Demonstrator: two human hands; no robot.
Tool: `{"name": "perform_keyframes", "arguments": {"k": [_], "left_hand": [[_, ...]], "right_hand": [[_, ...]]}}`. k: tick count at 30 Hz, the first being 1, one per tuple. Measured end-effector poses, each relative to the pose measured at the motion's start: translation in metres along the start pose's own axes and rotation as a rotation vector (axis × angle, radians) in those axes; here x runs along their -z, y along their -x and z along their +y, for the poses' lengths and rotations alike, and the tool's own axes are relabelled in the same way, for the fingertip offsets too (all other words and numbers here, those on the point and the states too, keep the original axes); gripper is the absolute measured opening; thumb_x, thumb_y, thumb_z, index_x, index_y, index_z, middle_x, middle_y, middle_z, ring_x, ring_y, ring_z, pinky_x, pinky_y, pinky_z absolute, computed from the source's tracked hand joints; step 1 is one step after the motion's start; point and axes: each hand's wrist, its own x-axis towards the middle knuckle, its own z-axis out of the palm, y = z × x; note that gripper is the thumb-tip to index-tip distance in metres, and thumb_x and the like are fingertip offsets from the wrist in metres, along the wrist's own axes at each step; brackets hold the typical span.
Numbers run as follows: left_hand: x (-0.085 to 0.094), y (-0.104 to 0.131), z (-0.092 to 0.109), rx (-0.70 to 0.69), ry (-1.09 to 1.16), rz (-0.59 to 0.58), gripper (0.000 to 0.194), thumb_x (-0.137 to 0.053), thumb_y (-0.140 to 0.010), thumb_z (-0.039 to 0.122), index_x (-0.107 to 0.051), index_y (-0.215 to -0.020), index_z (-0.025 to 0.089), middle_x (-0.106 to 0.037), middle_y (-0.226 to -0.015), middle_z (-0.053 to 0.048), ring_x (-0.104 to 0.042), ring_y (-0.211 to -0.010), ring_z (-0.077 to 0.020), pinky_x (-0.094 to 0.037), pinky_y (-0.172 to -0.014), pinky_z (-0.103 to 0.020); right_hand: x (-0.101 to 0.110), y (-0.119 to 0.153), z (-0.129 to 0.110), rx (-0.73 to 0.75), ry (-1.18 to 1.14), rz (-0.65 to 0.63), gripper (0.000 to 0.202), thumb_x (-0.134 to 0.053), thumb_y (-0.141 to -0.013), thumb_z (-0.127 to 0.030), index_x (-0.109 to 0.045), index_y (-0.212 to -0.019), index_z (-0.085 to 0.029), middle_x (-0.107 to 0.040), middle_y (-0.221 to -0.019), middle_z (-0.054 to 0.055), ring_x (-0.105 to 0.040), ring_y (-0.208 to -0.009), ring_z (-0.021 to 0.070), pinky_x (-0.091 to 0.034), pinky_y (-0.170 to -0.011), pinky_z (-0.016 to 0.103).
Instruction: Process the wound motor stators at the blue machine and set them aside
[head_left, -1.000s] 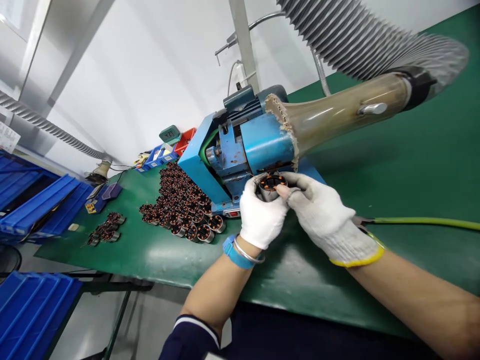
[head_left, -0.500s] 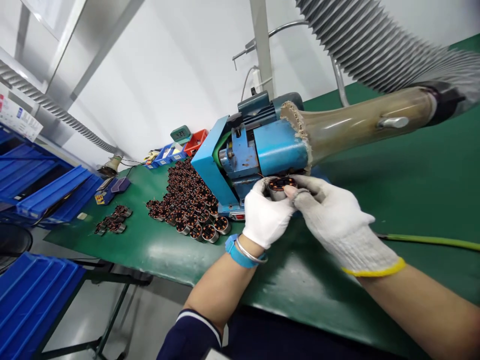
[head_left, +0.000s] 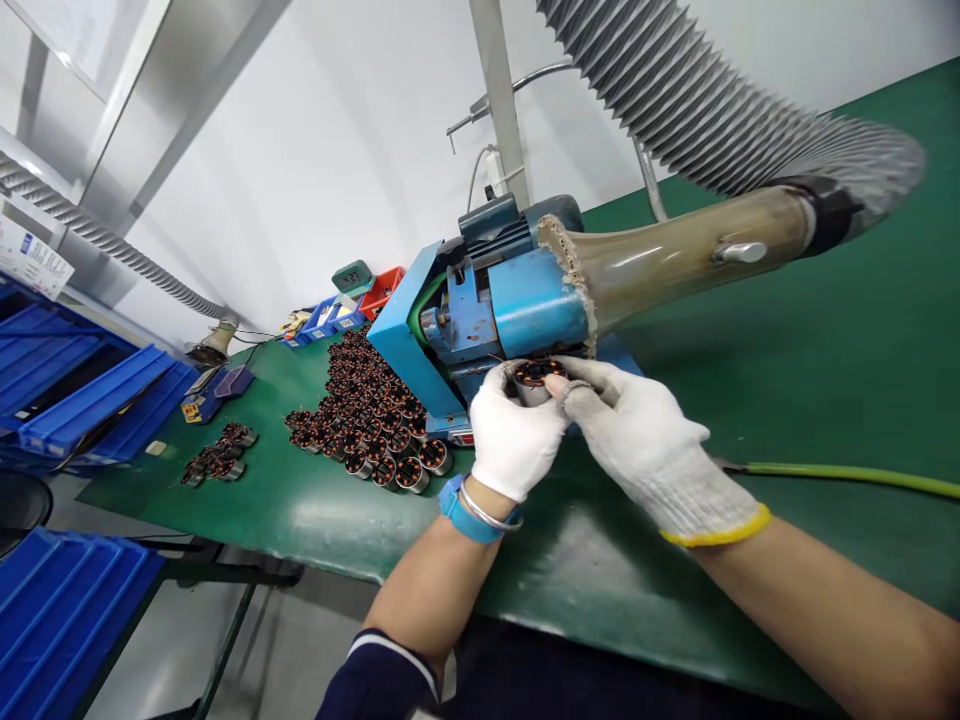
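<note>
Between my gloved hands is a round motor stator (head_left: pixel 534 388), with dark copper windings on top and a silver metal side. My left hand (head_left: pixel 516 435) is closed around its left side. From the right, my right hand (head_left: pixel 626 420) grips it too, with the thumb against its upper edge. The stator is at the front of a blue belt-driven machine (head_left: pixel 536 300), just under its housing. A thin wire sticks up by my left fingers. Whether the stator touches the machine is hidden by my hands.
Many similar stators (head_left: pixel 382 440) crowd the green table (head_left: pixel 322 515) left of the machine, with a smaller group (head_left: pixel 223 455) farther left. A dust pipe (head_left: pixel 675 250) joins a grey hose (head_left: pixel 675 100). A green air tube (head_left: pixel 847 472) lies right. Blue bins (head_left: pixel 82 600) stand left.
The whole view has shifted, so the machine and hands appear slightly farther left. Both hands keep hold of the stator in nearly the same pose at the machine.
</note>
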Motion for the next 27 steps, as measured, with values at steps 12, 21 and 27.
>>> {"name": "perform_keyframes", "arguments": {"k": [12, 21, 27], "left_hand": [[-0.001, 0.003, -0.012, -0.007, -0.006, -0.034, 0.032, -0.083, -0.072, 0.025, -0.069, -0.099, 0.02, -0.078, -0.096, -0.008, -0.073, -0.091, -0.0253, -0.059, -0.085, -0.038], [0.014, 0.026, -0.032, 0.085, 0.542, -0.214, 0.057, -0.085, -0.058, 0.021, -0.067, -0.112, 0.022, -0.07, -0.081, 0.001, -0.062, -0.073, -0.0175, -0.053, -0.08, -0.035], [0.025, 0.014, -0.019, 0.415, 0.849, -0.302, 0.044, -0.072, -0.054, 0.032, -0.068, -0.096, 0.02, -0.069, -0.083, -0.005, -0.06, -0.07, -0.0186, -0.044, -0.065, -0.031]], "right_hand": [[0.002, 0.004, 0.008, 0.017, -0.024, 0.006, 0.04, -0.072, -0.074, -0.049, -0.074, -0.104, -0.022, -0.078, -0.104, 0.013, -0.076, -0.1, 0.0367, -0.062, -0.097, 0.057], [0.014, 0.037, 0.021, 0.672, 0.317, 0.009, 0.039, -0.065, -0.096, -0.056, -0.068, -0.116, -0.022, -0.069, -0.106, 0.013, -0.072, -0.095, 0.0304, -0.065, -0.082, 0.047], [0.019, 0.037, 0.012, 0.909, 0.476, -0.042, 0.037, -0.062, -0.1, -0.05, -0.064, -0.121, -0.019, -0.069, -0.106, 0.014, -0.074, -0.092, 0.0274, -0.067, -0.074, 0.039]]}}
